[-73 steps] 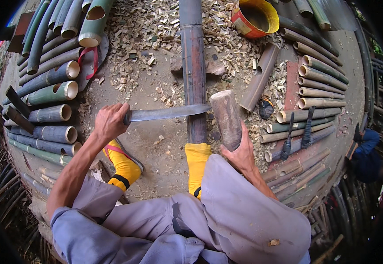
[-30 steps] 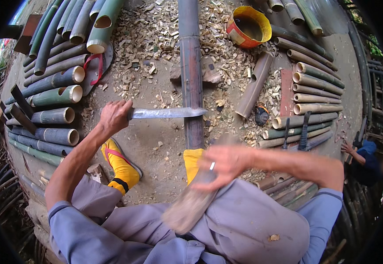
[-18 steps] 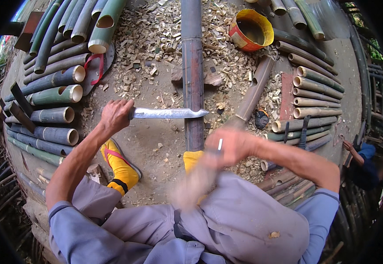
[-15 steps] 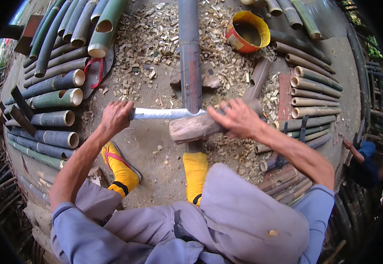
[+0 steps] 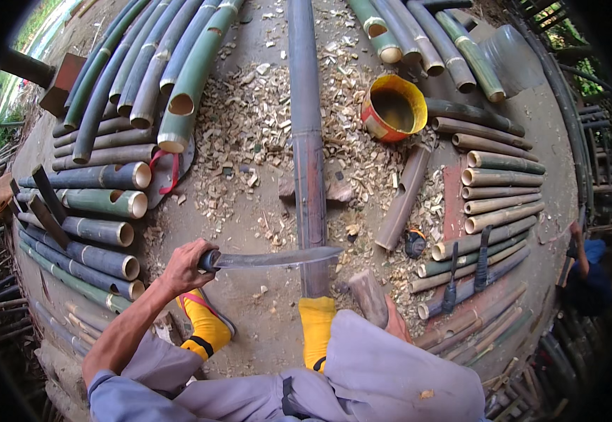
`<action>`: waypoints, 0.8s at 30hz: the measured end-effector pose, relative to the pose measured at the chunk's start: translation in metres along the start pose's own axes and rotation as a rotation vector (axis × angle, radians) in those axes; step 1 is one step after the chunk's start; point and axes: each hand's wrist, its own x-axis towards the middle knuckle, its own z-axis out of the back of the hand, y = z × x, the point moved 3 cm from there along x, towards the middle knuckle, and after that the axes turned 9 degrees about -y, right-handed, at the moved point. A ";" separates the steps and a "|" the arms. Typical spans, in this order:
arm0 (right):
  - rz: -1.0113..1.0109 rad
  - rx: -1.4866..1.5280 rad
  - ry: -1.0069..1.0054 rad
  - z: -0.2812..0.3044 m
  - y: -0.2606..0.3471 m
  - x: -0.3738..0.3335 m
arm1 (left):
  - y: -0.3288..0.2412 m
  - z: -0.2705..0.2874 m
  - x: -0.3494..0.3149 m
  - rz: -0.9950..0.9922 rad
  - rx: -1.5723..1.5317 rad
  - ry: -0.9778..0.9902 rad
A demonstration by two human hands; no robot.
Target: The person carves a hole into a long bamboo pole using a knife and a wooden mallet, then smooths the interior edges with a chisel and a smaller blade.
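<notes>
left hand (image 5: 190, 267) at 8 o'clock, fingers clamped on the knife (image 5: 274, 259), blade pointing to 3 across the bamboo pole (image 5: 308, 155) running 12 to 6. yellow-socked foot (image 5: 316, 323) at 6, so imo a glancing blow could skid steel into it. right hand (image 5: 396, 323) at 5 grips the wooden block (image 5: 368, 297), some fingers hidden.

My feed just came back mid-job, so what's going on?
The person's left hand holds a long, dark-handled steel knife across a long, dark bamboo pole. The right hand holds a short, thick brown wooden block right of the pole, apart from the knife. Small pale chips lie scattered on both sides.
</notes>
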 end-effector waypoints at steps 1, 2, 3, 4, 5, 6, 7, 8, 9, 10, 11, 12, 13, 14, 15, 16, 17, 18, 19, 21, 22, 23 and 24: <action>-0.019 -0.002 0.025 0.003 0.002 -0.003 | -0.003 0.005 0.007 -0.045 0.017 -0.020; -0.031 -0.002 0.038 0.006 0.004 -0.002 | -0.005 0.009 0.016 -0.091 0.034 -0.040; -0.036 -0.006 0.046 0.010 0.005 -0.001 | 0.005 0.009 0.026 -0.020 0.067 0.003; -0.032 -0.004 0.055 0.012 0.007 0.001 | 0.016 0.011 0.033 0.057 0.130 0.084; -0.035 -0.006 0.070 0.013 0.008 -0.001 | 0.023 0.011 0.035 0.071 0.164 0.103; -0.032 -0.008 0.079 0.013 0.010 0.003 | 0.031 0.013 0.042 0.101 0.242 0.087; -0.045 -0.014 0.095 0.013 0.009 0.003 | 0.034 0.013 0.050 0.116 0.280 0.080; -0.054 -0.016 0.116 0.012 0.010 0.002 | 0.038 0.012 0.054 0.148 0.293 0.078; -0.075 -0.015 0.133 0.011 0.010 0.002 | 0.039 0.010 0.058 0.230 0.303 0.127; -0.045 0.038 0.075 0.008 0.009 0.005 | 0.036 0.009 0.065 0.198 0.350 0.119; -0.036 0.037 0.068 0.008 0.012 0.005 | 0.036 0.009 0.072 0.213 0.353 0.139; -0.026 0.036 0.061 0.009 0.017 0.003 | 0.037 0.008 0.073 0.229 0.357 0.159; -0.012 0.035 0.043 0.011 0.020 0.004 | 0.036 0.009 0.075 0.231 0.359 0.163; -0.006 0.037 0.038 0.011 0.021 0.004 | 0.036 0.010 0.077 0.234 0.361 0.167; -0.001 0.039 0.034 0.011 0.021 0.005 | 0.035 0.011 0.079 0.237 0.363 0.171; 0.008 0.045 0.035 0.010 0.022 0.005 | 0.034 0.012 0.080 0.226 0.375 0.168; 0.018 0.061 0.039 0.010 0.023 0.007 | 0.032 0.014 0.081 0.215 0.388 0.165; 0.028 0.077 0.044 0.011 0.025 0.009 | 0.031 0.016 0.082 0.205 0.400 0.162; 0.039 0.094 0.049 0.011 0.026 0.012 | 0.028 0.017 0.082 0.198 0.402 0.159; 0.041 0.082 0.047 0.013 0.035 0.018 | 0.026 0.020 0.082 0.194 0.411 0.152; 0.039 0.073 0.037 0.018 0.044 0.021 | 0.025 0.018 0.084 0.182 0.412 0.147; 0.065 0.062 0.019 0.025 0.055 0.026 | 0.025 0.016 0.086 0.173 0.437 0.144; 0.093 0.049 0.005 0.035 0.068 0.034 | 0.026 0.014 0.088 0.167 0.460 0.141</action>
